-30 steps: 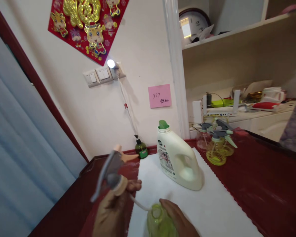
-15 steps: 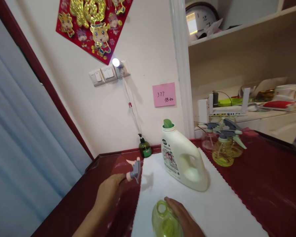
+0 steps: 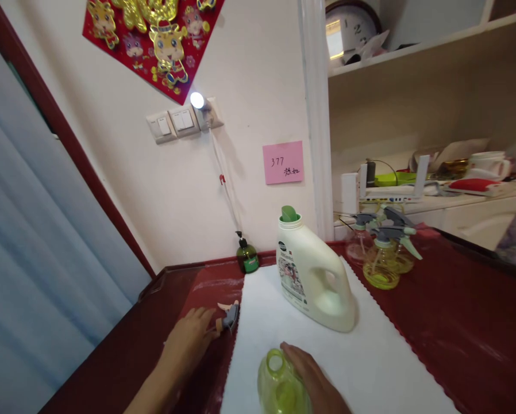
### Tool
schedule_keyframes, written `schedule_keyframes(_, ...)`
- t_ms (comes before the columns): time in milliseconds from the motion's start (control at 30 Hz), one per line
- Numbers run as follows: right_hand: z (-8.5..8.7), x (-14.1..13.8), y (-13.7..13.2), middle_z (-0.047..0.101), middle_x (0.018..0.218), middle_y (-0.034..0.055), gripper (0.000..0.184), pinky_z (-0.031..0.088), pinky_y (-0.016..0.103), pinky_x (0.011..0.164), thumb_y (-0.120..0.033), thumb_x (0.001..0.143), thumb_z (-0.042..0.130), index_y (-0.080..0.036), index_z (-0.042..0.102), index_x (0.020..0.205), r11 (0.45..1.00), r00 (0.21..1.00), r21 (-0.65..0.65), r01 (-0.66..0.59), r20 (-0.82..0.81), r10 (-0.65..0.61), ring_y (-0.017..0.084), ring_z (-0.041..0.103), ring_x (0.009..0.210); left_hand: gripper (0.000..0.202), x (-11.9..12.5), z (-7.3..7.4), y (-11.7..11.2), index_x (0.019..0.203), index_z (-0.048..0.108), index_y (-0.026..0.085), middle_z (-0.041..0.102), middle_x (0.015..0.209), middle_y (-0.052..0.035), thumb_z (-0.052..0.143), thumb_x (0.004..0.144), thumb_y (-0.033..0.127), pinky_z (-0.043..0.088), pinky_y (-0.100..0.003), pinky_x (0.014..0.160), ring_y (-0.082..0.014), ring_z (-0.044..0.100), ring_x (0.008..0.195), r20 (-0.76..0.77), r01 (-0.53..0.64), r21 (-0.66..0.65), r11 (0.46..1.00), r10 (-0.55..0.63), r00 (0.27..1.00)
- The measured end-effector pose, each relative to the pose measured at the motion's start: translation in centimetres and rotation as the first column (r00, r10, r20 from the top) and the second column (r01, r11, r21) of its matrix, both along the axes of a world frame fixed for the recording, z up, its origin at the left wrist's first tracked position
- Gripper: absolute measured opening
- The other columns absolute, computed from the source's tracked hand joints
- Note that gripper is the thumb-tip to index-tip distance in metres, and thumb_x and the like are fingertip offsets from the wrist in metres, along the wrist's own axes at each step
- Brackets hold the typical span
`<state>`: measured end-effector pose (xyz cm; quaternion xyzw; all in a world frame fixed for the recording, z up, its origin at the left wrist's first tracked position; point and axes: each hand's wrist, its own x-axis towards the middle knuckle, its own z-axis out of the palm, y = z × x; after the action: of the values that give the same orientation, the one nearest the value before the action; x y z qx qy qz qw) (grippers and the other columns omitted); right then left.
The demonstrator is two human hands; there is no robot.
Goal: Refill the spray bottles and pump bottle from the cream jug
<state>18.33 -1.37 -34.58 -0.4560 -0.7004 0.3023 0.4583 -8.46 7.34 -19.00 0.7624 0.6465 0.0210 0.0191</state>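
Observation:
My left hand lies low on the red table, its fingers touching a grey and tan spray nozzle head that rests beside the white mat. The fingers look loosely spread over it. My right hand wraps the side of a yellow-green transparent bottle with an uncapped neck, standing on the mat at the bottom of the view. A cream detergent jug with a green cap stands on the mat behind them.
Three spray bottles with grey triggers stand at the table's back right. A small green pump bottle sits against the wall. A pink note, wall switches and a cluttered white counter lie beyond.
My left hand has brought the spray nozzle head down from the air onto the table at the mat's left edge. The right hand has stayed on the yellow-green bottle.

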Motion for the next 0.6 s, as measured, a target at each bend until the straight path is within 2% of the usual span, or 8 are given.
schedule_keyframes(67,0.0,0.2,0.0,0.053,0.156,0.0098,0.073,0.041,0.038,0.118,-0.001,0.085,0.057,-0.026,0.05,0.153,1.0,1.0,0.004,-0.014,-0.017,0.014,0.026,0.05,0.144,0.045,1.1,1.1,-1.8,0.138,0.062,0.025,0.064,0.142,-0.0115,0.058,0.094,0.034,0.041,-0.04,0.11,-0.0298,0.056,0.132,0.222,0.08,0.01,0.997,-0.08,0.972)
schedule_keyframes(133,0.0,0.4,-0.2,0.051,0.157,0.0101,0.076,0.041,0.04,0.119,-0.004,0.086,0.061,-0.026,0.044,0.157,1.0,0.999,0.025,-0.017,-0.042,0.018,0.027,0.049,0.145,0.061,2.6,1.2,-3.9,0.147,0.054,0.031,0.058,0.15,-0.0078,0.068,0.089,0.043,0.038,-0.042,0.117,-0.0297,0.052,0.139,0.537,0.23,-0.068,0.971,-0.159,0.829)
schedule_keyframes(233,0.2,0.5,-0.6,0.047,0.16,0.0083,0.079,0.042,0.041,0.118,-0.006,0.09,0.059,-0.03,0.035,0.161,0.997,0.999,0.069,-0.018,-0.045,0.022,0.026,0.047,0.145,0.085,5.5,-0.4,-6.7,0.147,0.054,0.038,0.059,0.15,-0.0046,0.089,0.07,0.048,0.041,-0.043,0.116,-0.0334,0.055,0.135,0.759,0.428,-0.157,0.89,-0.169,0.629)
schedule_keyframes(300,0.6,0.6,-0.8,0.046,0.161,0.0072,0.079,0.044,0.04,0.117,-0.006,0.093,0.055,-0.033,0.029,0.163,0.994,1.0,0.107,-0.014,-0.015,0.015,0.025,0.048,0.145,0.071,7.2,-2.2,-7.5,0.144,0.058,0.036,0.06,0.148,-0.006,0.081,0.078,0.05,0.04,-0.044,0.118,-0.0346,0.055,0.136,0.824,0.46,-0.104,0.882,-0.183,0.537)
schedule_keyframes(367,1.5,0.7,-1.0,0.046,0.161,0.0069,0.081,0.046,0.039,0.116,-0.01,0.095,0.059,-0.034,0.024,0.164,0.986,1.0,0.164,0.005,0.026,-0.009,0.026,0.049,0.145,0.067,8.3,-3.7,-7.5,0.144,0.057,0.031,0.06,0.147,-0.0091,0.076,0.083,0.052,0.04,-0.045,0.118,-0.0351,0.054,0.137,0.857,0.462,-0.062,0.885,-0.19,0.479)
schedule_keyframes(433,2.7,0.9,-1.1,0.047,0.161,0.0051,0.083,0.046,0.04,0.116,-0.017,0.095,0.065,-0.037,0.023,0.164,0.969,0.996,0.243,0.039,0.065,-0.056,0.027,0.049,0.144,0.075,8.6,-4.2,-6.7,0.144,0.052,0.028,0.059,0.145,-0.0113,0.079,0.079,0.053,0.043,-0.046,0.115,-0.0356,0.055,0.135,0.885,0.411,-0.022,0.911,-0.173,0.431)
schedule_keyframes(500,4.4,1.6,-1.1,0.047,0.161,0.0052,0.083,0.045,0.043,0.117,-0.025,0.095,0.068,-0.037,0.024,0.164,0.943,0.991,0.324,0.081,0.079,-0.112,0.029,0.049,0.145,0.081,8.7,-4.0,-5.5,0.143,0.048,0.026,0.057,0.147,-0.0129,0.083,0.075,0.052,0.043,-0.047,0.113,-0.0355,0.053,0.135,0.903,0.294,0.02,0.955,-0.144,0.405)
schedule_keyframes(600,7.5,3.5,-1.2,0.047,0.16,0.0109,0.081,0.05,0.045,0.113,-0.031,0.096,0.066,-0.03,0.024,0.164,0.901,0.976,0.397,0.177,0.045,-0.212,0.032,0.051,0.143,0.074,8.8,-3.6,-3.5,0.141,0.046,0.022,0.053,0.147,-0.0157,0.079,0.078,0.045,0.037,-0.049,0.116,-0.0343,0.051,0.135,0.902,0.139,0.052,0.989,-0.107,0.419)
